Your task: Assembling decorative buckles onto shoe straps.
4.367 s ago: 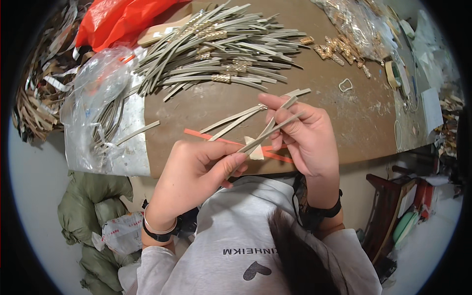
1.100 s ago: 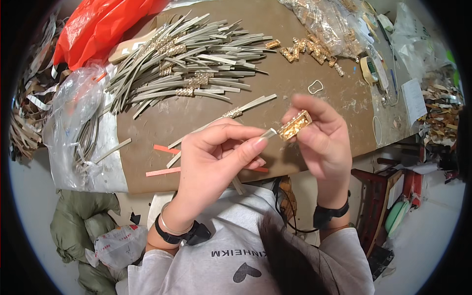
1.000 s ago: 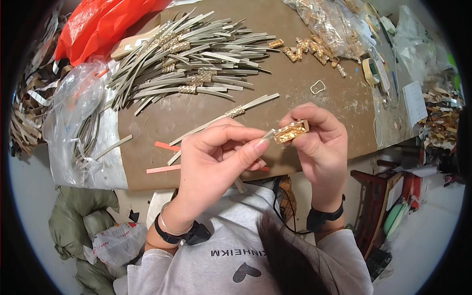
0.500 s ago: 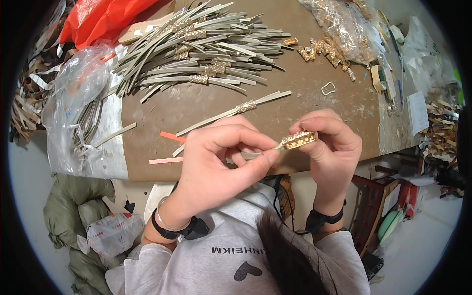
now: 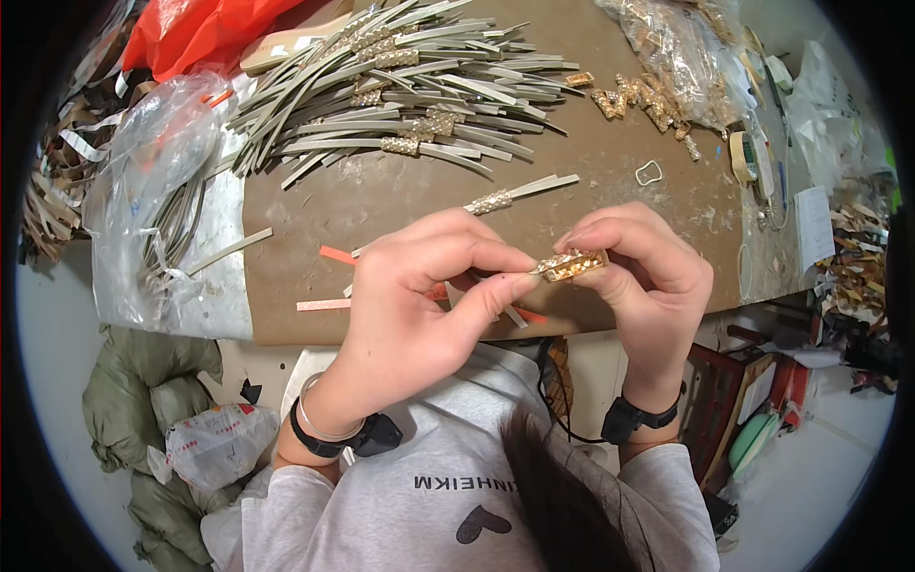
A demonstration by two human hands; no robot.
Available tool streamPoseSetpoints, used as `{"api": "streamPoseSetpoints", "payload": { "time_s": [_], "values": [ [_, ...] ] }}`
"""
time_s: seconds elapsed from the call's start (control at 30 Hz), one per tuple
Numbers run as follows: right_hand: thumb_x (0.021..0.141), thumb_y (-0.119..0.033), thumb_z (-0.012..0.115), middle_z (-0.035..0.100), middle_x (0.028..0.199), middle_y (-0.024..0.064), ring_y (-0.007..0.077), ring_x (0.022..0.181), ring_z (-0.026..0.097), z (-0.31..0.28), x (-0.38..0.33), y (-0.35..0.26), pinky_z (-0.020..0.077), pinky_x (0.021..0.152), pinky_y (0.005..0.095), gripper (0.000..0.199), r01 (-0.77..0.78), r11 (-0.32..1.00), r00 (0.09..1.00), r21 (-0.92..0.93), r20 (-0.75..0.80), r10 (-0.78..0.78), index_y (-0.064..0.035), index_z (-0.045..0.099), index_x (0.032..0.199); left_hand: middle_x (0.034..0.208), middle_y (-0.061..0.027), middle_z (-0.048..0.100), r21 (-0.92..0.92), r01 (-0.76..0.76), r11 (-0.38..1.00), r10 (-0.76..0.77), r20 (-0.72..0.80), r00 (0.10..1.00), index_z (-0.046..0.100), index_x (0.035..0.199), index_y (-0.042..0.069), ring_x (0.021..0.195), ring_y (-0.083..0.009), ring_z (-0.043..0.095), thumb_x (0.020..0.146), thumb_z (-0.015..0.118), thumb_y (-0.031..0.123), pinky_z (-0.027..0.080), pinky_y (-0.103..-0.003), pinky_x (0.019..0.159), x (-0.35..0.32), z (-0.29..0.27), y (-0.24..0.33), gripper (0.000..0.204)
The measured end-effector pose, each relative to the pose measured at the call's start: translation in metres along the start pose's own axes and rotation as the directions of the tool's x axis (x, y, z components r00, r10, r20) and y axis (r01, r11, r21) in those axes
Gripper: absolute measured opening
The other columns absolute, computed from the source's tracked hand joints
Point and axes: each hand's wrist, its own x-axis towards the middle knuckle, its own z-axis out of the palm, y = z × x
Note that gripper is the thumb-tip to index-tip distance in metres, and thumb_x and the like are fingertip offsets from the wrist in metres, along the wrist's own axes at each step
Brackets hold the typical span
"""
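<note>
Between thumb and fingers, my right hand (image 5: 648,272) grips a gold, stone-studded rectangular sleeve (image 5: 575,266) with an open end. My left hand (image 5: 438,286) pinches a thin greyish strap at the sleeve's left end. Most of that strap is hidden by the left fingers; how far it goes into the sleeve I cannot tell. Behind the left hand, a finished-looking strap with a glittery gold sleeve (image 5: 492,201) lies on the brown table. Orange-red strips (image 5: 324,305) stick out from under the left hand.
A large heap of grey straps with gold sleeves (image 5: 410,95) covers the far table (image 5: 334,219). Loose gold sleeves (image 5: 653,105) lie by a clear bag (image 5: 681,57) at far right. A clear plastic bag (image 5: 143,210) and a red bag (image 5: 191,33) sit left. A tape roll (image 5: 742,157) is right.
My left fingers have come closer to the sleeve, so less of the strap shows between them. The sleeve has tilted slightly in my right hand. The whole view has shifted a little.
</note>
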Motion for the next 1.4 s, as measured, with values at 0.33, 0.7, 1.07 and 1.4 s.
{"api": "streamPoseSetpoints", "payload": {
  "time_s": [0.33, 0.7, 1.07, 1.4],
  "values": [
    [0.070, 0.010, 0.064, 0.067, 0.083, 0.0099, 0.0179, 0.076, 0.064, 0.002, 0.007, -0.007, 0.0513, 0.065, 0.0260, 0.020, 0.053, 0.990, 0.996, -0.128, 0.073, -0.044, 0.0012, 0.069, 0.088, 0.084, -0.0078, 0.064, -0.359, 0.166, 0.918, -0.192, -0.037, 0.981, 0.071, 0.093, -0.003, 0.069, -0.0098, 0.062, 0.078, 0.068, -0.007, 0.050, -0.019, 0.059, -0.009, 0.002, -0.004, 0.016],
    [0.071, 0.008, 0.063, 0.066, 0.081, 0.0107, 0.0200, 0.072, 0.065, 0.007, 0.009, -0.019, 0.0519, 0.061, 0.0267, 0.018, 0.150, 0.912, 0.989, -0.381, 0.055, -0.139, 0.0009, 0.068, 0.087, 0.082, -0.0106, 0.064, -0.139, 0.078, 0.987, -0.099, -0.155, 0.983, 0.071, 0.091, -0.005, 0.068, -0.0125, 0.061, 0.074, 0.071, -0.007, 0.049, -0.021, 0.059, -0.009, 0.002, 0.010, 0.017],
    [0.071, 0.006, 0.066, 0.066, 0.084, 0.0115, 0.0209, 0.073, 0.065, 0.006, 0.011, -0.017, 0.0527, 0.062, 0.0275, 0.021, 0.214, 0.895, 0.977, -0.392, 0.105, -0.187, -0.0004, 0.069, 0.091, 0.084, -0.0107, 0.064, -0.222, 0.138, 0.965, -0.163, -0.102, 0.981, 0.068, 0.092, -0.007, 0.070, -0.0126, 0.063, 0.078, 0.070, -0.006, 0.051, -0.021, 0.059, 0.002, 0.009, -0.001, 0.014],
    [0.070, 0.003, 0.071, 0.061, 0.079, 0.0065, 0.0179, 0.063, 0.059, 0.014, 0.000, -0.015, 0.0482, 0.054, 0.0288, 0.017, 0.203, 0.751, 0.948, -0.628, -0.067, -0.312, -0.0016, 0.068, 0.086, 0.084, -0.0088, 0.063, -0.042, -0.024, 0.999, 0.014, -0.218, 0.976, 0.068, 0.094, -0.005, 0.071, -0.0102, 0.062, 0.078, 0.070, -0.006, 0.050, -0.020, 0.060, 0.004, 0.023, -0.011, 0.016]
  ]
}}
